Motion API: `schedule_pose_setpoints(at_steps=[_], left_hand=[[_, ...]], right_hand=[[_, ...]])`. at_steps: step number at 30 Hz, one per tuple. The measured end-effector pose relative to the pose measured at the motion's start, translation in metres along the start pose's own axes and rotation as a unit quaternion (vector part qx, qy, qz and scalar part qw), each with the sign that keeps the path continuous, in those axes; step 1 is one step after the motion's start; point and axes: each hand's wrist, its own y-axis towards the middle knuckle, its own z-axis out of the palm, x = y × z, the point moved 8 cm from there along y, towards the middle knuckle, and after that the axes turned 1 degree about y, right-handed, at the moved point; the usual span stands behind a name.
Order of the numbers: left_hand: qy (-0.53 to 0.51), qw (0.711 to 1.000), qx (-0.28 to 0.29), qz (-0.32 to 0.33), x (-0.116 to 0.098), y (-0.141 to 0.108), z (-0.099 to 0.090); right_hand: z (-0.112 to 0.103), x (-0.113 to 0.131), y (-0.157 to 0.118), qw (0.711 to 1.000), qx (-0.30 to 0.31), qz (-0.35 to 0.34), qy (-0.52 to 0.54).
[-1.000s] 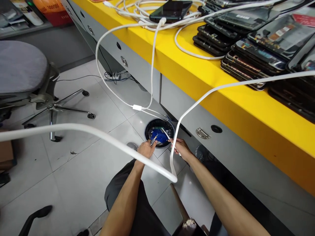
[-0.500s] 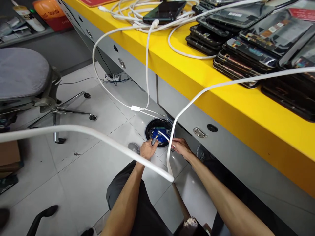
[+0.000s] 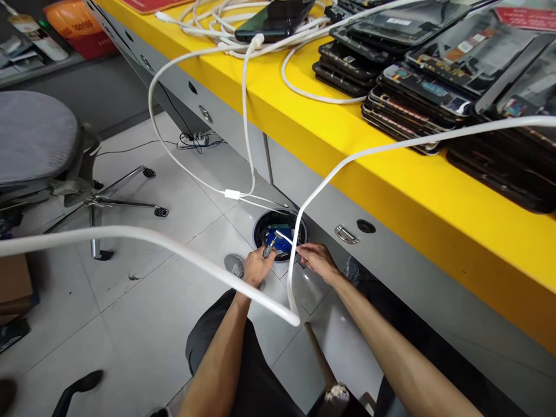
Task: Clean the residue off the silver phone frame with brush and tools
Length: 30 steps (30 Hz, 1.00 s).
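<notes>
Over a round bin (image 3: 256, 223), my left hand (image 3: 257, 267) is closed around a small grey-handled tool (image 3: 267, 251) with a thin brass-coloured tip. My right hand (image 3: 319, 260) pinches a slim white stick-like piece (image 3: 285, 237), whose kind I cannot make out. Its far end lies close to the tool's tip; whether they touch is too small to tell. Inside the dark-lined bin, below both hands, are blue pieces (image 3: 284, 246) and other scraps. A thick white cable (image 3: 292, 272) hangs nearer the camera and hides part of the white piece and the bin.
A yellow bench (image 3: 304, 130) with grey drawers runs along the right, bearing stacked phone parts (image 3: 430, 87), a dark phone (image 3: 274, 20) and coiled white cables (image 3: 208, 23). A Y-shaped cable (image 3: 232, 194) dangles from its edge. An office chair (image 3: 37, 136) stands left.
The whole view has shifted slightly, so the bench and bin sit a little further left. Both hands keep their holds over the bin, with only slight movement.
</notes>
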Motion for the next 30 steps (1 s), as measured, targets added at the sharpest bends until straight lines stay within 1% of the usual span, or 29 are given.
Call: schedule_pose_setpoints(at_steps=[4, 8, 10, 15, 18, 20, 23, 25, 27, 30], left_hand=[[-0.040, 0.999, -0.009, 0.004, -0.002, -0.003, -0.002], [-0.080, 0.996, -0.030, 0.003, -0.004, -0.005, -0.009], [-0.095, 0.995, -0.037, 0.002, -0.003, -0.005, -0.010], [-0.124, 0.991, -0.044, 0.013, -0.001, -0.006, -0.005], [-0.138, 0.989, -0.050, 0.023, -0.004, -0.008, -0.006], [-0.146, 0.987, -0.059, 0.027, -0.007, -0.009, -0.009], [-0.157, 0.985, -0.072, 0.026, -0.007, -0.010, -0.014], [-0.161, 0.984, -0.075, 0.025, -0.006, -0.011, -0.015], [-0.163, 0.984, -0.074, 0.026, -0.005, -0.011, -0.014], [-0.164, 0.983, -0.073, 0.031, -0.005, -0.010, -0.014]], right_hand=[[-0.008, -0.007, 0.003, 1.000, -0.011, -0.010, -0.019], [-0.018, -0.017, 0.000, 0.999, -0.028, 0.004, -0.032], [-0.019, -0.018, -0.005, 0.999, -0.030, 0.013, -0.027], [-0.009, 0.001, -0.015, 1.000, 0.003, 0.003, -0.007], [-0.003, 0.008, -0.017, 1.000, 0.013, -0.007, -0.014], [-0.005, 0.006, -0.017, 1.000, 0.003, -0.009, -0.028], [-0.012, 0.001, -0.019, 0.999, -0.026, -0.010, -0.044], [-0.018, 0.003, -0.022, 0.998, -0.039, -0.014, -0.041], [-0.019, 0.012, -0.027, 0.999, -0.033, -0.022, -0.032], [-0.014, 0.031, -0.037, 0.999, 0.001, -0.042, -0.024]])
